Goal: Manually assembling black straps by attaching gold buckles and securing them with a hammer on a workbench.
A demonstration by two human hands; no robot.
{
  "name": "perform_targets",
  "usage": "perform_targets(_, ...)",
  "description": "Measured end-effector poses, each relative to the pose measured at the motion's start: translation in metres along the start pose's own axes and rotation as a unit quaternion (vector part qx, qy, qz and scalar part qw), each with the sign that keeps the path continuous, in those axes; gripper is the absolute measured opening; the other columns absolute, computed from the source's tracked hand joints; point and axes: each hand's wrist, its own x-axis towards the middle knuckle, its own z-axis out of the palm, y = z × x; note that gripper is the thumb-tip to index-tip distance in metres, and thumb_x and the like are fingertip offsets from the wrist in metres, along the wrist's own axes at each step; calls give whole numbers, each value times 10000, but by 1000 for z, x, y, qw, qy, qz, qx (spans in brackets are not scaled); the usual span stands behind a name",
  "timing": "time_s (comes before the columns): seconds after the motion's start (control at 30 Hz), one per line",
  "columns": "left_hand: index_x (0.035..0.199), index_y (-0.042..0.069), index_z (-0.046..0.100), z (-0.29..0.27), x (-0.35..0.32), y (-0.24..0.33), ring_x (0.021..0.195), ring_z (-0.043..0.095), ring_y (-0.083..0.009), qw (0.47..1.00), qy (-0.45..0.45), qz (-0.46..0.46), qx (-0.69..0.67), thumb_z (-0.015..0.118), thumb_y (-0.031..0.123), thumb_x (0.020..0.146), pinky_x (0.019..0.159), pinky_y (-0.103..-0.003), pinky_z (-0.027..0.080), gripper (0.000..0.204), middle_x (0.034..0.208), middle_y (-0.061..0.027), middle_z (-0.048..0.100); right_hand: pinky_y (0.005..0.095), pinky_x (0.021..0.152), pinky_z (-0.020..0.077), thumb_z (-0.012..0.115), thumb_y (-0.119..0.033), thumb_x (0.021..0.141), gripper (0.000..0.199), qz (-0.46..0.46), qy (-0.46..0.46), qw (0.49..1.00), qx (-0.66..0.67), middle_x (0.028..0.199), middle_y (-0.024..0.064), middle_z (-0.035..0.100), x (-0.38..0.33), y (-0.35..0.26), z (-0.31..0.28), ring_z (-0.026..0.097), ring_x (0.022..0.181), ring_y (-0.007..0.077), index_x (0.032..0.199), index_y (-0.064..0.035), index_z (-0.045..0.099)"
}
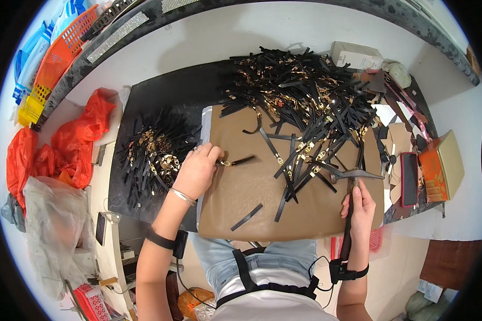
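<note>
My left hand (197, 170) is closed at the left side of a brown padded mat (262, 198). A short black strap with a gold clasp (238, 161) sticks out from its fingers over the mat. At the right side, my right hand (361, 207) grips the dark handle of a hammer (359, 174), whose metal head lies level above the mat. A big heap of black straps with gold hardware (305, 96) covers the mat's far part and spills toward the hammer. Beside my left hand lies a smaller pile of such straps (158, 152). One plain black strip (247, 217) rests on the near mat.
At the right stand a phone (409, 179) in a red case and an orange box (436, 167), among leather scraps. A white box (356, 55) sits at the back. Red plastic bags (83, 125) and an orange basket (64, 45) are at the left.
</note>
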Motion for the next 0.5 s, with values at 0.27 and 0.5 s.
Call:
perform_targets(0.27, 893, 46, 689, -31, -9, -1, 794, 669, -344, 999, 4, -28, 47, 574, -88, 794, 728, -413, 546, 203, 833, -149, 668, 215, 462, 436, 522, -220, 1065, 505, 1, -37, 999, 16, 708, 24, 577, 1, -2, 1, 510, 514, 72, 1476, 56, 419)
perform_targets(0.5, 1049, 55, 753, -36, 44, 60, 945, 700, -241, 953, 141, 145, -228, 587, -80, 803, 910, -355, 524, 326, 1112, -90, 740, 216, 456, 441, 521, -220, 1065, 501, 0, -45, 999, 15, 709, 28, 580, 2, -1, -3, 520, 511, 75, 1472, 57, 424)
